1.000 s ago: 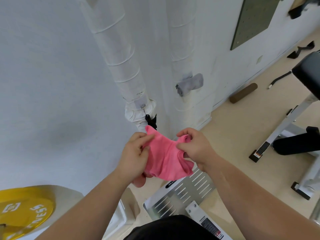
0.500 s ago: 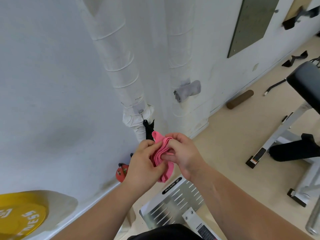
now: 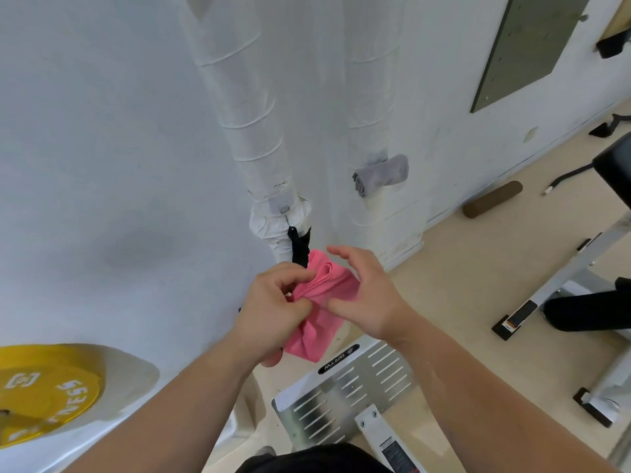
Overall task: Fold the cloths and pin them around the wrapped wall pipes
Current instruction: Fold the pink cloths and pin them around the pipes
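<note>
"Folding done?"
"Nearly. The pink cloth (image 3: pixel 324 302), spread a second ago, was bunched between the hands, before the wrapped pipe (image 3: pixel 252 131)."
"Grips?"
"The left hand (image 3: pixel 269 308) pinched it; the right hand (image 3: pixel 368 295) had loosened, fingers spread. Pinning looked next."

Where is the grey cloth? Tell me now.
In the head view, the grey cloth sits rolled on the right wrapped pipe, above and right of the pink cloth.

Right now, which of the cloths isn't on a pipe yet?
The pink cloth, bunched in the grip of the left hand in front of the pipes. The grey cloth already sits rolled against the right-hand pipe.
</note>
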